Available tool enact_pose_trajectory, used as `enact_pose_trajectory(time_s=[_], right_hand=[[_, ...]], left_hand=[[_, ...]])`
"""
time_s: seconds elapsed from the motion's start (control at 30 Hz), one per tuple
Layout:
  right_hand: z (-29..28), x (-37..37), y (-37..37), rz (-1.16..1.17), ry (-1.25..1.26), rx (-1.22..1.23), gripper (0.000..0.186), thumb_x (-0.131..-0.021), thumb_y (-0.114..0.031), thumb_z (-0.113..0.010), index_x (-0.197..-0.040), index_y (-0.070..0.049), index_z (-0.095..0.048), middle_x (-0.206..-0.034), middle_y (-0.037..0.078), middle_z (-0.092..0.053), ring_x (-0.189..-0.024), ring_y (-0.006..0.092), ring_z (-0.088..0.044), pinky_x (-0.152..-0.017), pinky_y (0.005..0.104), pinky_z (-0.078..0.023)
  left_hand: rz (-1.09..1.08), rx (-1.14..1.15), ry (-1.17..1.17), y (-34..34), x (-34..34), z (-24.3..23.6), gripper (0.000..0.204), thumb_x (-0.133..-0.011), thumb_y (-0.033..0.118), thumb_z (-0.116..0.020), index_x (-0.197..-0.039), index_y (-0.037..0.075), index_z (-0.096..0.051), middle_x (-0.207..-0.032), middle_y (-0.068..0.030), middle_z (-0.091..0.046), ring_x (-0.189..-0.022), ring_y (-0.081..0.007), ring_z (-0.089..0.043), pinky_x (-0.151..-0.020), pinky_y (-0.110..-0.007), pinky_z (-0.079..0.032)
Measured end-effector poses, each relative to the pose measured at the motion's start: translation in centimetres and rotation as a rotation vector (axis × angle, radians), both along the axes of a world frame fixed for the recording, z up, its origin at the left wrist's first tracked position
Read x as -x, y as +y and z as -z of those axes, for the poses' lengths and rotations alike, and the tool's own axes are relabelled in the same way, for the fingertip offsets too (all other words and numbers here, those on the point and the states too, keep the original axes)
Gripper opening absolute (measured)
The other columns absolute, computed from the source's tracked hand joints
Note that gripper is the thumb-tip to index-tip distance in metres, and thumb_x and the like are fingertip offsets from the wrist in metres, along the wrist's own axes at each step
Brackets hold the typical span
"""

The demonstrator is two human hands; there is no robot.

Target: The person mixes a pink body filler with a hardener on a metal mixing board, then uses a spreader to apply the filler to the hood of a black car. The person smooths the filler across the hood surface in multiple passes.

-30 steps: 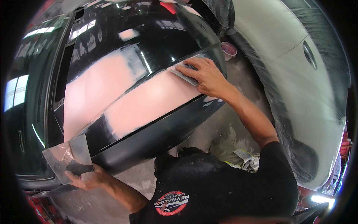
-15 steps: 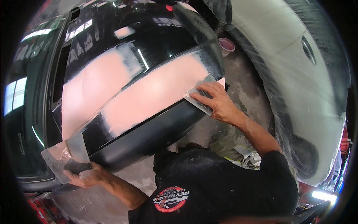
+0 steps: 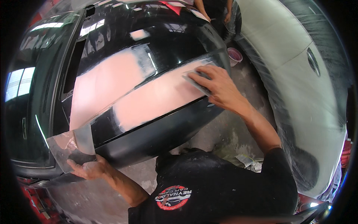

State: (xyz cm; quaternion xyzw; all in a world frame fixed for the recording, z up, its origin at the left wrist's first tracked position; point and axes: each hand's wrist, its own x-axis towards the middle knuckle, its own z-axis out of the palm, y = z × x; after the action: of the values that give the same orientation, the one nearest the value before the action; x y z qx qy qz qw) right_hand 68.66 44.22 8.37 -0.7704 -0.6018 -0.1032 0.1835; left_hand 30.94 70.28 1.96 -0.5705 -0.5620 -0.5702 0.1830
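My left hand [image 3: 88, 168] grips the lower edge of a flat, greyish mixing plate [image 3: 61, 143] with a smear of pinkish filler on it, near the car's windows. My right hand [image 3: 223, 89] has its fingers pressed on a thin grey flat spreader [image 3: 194, 83]. That spreader is tilted against the right part of a long pink filler patch [image 3: 149, 100] on the black car's side panel [image 3: 136, 151]. A second broad pink filler patch [image 3: 106, 72] lies farther up the bodywork, across a crease line.
Another person's hand [image 3: 227, 17] shows at the far edge of the black car. A small pinkish bucket [image 3: 234, 55] stands on the floor between it and a pale, plastic-covered car [image 3: 272, 37] on the right. Crumpled sheeting [image 3: 250, 163] lies behind my right arm.
My right hand has moved the spreader up from the panel's lower edge onto the pink patch, tilting it more steeply. Another person has come into view at the top. My left hand still holds the plate.
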Motion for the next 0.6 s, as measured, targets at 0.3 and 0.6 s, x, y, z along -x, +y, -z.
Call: enact_pose_trajectory(time_s=[0.3, 0.6], right_hand=[[2.2, -0.9, 5.0, -0.04, 0.064, 0.108, 0.066, -0.08, 0.0, -0.06, -0.14, -0.026, -0.058, -0.134, 0.01, -0.059, -0.127, 0.0324, -0.05, -0.101, 0.0469, -0.04], [1.6, 4.2, -2.6, -0.175, 0.085, 0.211, 0.088, -0.056, 0.003, -0.077, -0.138, -0.021, -0.06, -0.136, 0.01, -0.053, -0.128, 0.0327, -0.048, -0.105, 0.0487, -0.036]], left_hand=[[-0.007, -0.063, 0.225, -0.2, 1.3, 1.0, 0.081, -0.054, 0.006, -0.087, -0.13, -0.003, -0.06, -0.121, -0.0167, -0.069, -0.114, -0.0354, -0.064, -0.12, -0.053, -0.029], [0.038, -0.116, 0.059, -0.1, 0.1, -0.5, 0.067, -0.065, 0.007, -0.082, -0.128, -0.003, -0.061, -0.12, -0.0163, -0.068, -0.112, -0.0334, -0.065, -0.115, -0.052, -0.037]])
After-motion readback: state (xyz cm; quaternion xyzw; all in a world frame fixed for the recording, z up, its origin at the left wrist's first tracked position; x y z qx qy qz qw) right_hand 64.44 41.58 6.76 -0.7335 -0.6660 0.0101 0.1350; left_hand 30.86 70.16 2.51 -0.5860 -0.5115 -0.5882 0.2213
